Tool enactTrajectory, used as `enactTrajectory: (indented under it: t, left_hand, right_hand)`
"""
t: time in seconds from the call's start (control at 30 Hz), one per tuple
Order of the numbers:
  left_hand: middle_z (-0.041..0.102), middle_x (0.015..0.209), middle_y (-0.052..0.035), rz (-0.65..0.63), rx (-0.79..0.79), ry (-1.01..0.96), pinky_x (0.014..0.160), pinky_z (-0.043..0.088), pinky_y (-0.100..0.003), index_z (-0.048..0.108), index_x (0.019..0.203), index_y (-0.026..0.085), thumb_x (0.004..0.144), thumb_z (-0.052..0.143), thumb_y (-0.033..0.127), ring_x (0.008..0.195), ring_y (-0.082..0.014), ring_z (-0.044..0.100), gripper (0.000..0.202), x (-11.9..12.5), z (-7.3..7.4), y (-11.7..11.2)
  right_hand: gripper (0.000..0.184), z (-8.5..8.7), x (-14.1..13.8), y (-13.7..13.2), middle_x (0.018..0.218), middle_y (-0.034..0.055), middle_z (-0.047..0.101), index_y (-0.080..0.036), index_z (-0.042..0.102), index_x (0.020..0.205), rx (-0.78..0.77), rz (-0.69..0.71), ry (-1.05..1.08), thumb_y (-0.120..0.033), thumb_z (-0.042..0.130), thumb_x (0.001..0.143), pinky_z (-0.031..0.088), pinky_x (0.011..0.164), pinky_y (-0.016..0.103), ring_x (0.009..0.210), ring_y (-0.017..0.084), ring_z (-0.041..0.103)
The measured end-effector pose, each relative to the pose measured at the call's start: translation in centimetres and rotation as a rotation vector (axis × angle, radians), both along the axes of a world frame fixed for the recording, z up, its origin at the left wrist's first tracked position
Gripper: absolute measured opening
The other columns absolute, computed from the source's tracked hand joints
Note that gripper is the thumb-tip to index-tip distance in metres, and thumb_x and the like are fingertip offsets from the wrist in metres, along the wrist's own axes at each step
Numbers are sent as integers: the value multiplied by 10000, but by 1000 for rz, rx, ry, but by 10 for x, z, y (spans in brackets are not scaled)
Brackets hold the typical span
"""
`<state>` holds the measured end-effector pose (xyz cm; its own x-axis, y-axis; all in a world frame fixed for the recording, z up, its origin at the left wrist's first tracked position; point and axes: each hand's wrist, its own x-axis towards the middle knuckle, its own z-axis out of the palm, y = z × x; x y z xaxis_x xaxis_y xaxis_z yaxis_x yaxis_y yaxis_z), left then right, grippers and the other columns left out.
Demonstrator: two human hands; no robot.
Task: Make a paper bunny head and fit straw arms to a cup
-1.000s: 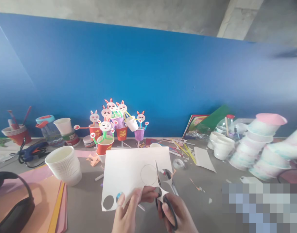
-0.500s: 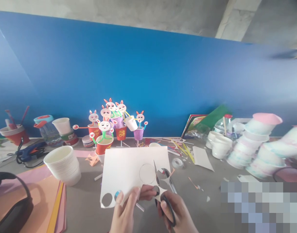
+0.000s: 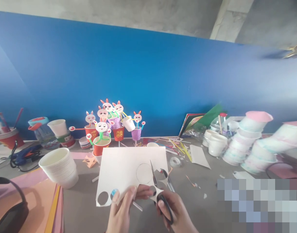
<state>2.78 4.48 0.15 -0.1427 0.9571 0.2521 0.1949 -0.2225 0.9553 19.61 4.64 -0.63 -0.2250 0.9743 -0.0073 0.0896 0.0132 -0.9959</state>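
Note:
My left hand [image 3: 124,204] grips the lower edge of a white sheet of paper [image 3: 119,165], thumb on top and fingers beneath. Round holes show along the sheet's bottom edge, and a drawn circle [image 3: 143,173] lies on its right half. In my right hand [image 3: 176,208] is a pair of black-handled scissors [image 3: 165,207], fingers through the loops. The upper blade points up beside the circle's right side, over the paper; the lower blade is mostly hidden under it. A cut-away, curved flap of paper [image 3: 159,193] hangs near the scissors' pivot.
Rabbit-faced cup figures [image 3: 102,126] stand behind the sheet. To the left are stacked white cups [image 3: 58,168], coloured paper [image 3: 39,204] and a headphone-like black band [image 3: 19,191]. A tape roll [image 3: 175,161] and paper scraps lie right, with stacked painted cups [image 3: 243,142] beyond.
The whole view has shifted slightly, so things sit a little further left. Both hands keep their grips, and the scissors stay at the circle's right side.

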Motion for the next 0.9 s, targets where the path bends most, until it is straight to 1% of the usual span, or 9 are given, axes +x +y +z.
enactTrajectory:
  t: [0.1,0.2,0.3,0.4,0.47,0.57,0.7,0.77,0.9]
  left_hand:
    - [825,900,-54,-89,-71,-51,829,638,-349,817,870,260,968,389,536,817,-266,775,519,-10,6,1]
    - [823,848,-54,-155,-83,-97,835,633,-371,821,843,238,937,459,522,794,-271,771,470,-18,15,3]
    - [817,791,-55,-171,-82,-177,808,636,-387,817,805,216,921,501,476,747,-263,769,426,-18,25,4]
    - [816,788,-65,-185,-136,-222,829,626,-421,815,786,195,915,496,448,747,-270,771,427,-16,30,4]
    - [818,815,-76,-193,-173,-238,855,614,-440,816,781,185,909,485,455,779,-285,771,445,-16,31,5]
    - [818,831,-82,-209,-202,-276,862,607,-440,813,753,179,898,485,470,799,-299,769,461,-16,31,6]
    - [817,831,-95,-230,-208,-338,858,590,-424,819,776,156,899,511,452,781,-301,764,445,-19,30,9]
    - [813,797,-101,-241,-211,-361,860,570,-411,822,789,140,911,512,433,780,-303,758,443,-21,29,11]
    - [813,794,-97,-257,-216,-399,860,537,-376,819,769,146,921,517,410,777,-289,747,429,-23,27,13]
  right_hand:
    - [617,0,2,1,553,-46,477,-210,456,671,31,-1,-16,-814,518,786,254,306,155,327,30,347]
    - [611,3,3,1,543,-50,466,-207,471,676,61,9,-16,-804,515,796,249,311,147,335,31,345]
    - [639,6,4,1,529,-50,460,-205,464,665,62,26,-25,-832,499,780,238,314,147,332,28,339]
    - [644,7,5,1,525,-47,457,-207,450,654,60,30,-45,-837,493,779,239,318,152,336,30,334]
    - [639,8,6,1,524,-44,453,-210,446,642,68,22,-57,-831,490,787,239,319,157,345,37,336]
    - [640,8,7,0,524,-31,467,-215,447,618,79,12,-65,-831,492,786,236,317,178,350,48,337]
    - [637,7,8,1,510,-34,452,-219,452,610,109,11,-56,-827,487,796,215,312,191,350,54,321]
    - [626,5,9,2,509,-37,444,-218,451,615,112,27,-61,-811,488,810,209,306,183,348,52,328]
    - [627,1,10,4,513,-30,465,-212,452,617,132,42,-73,-807,488,814,224,295,178,331,45,340]
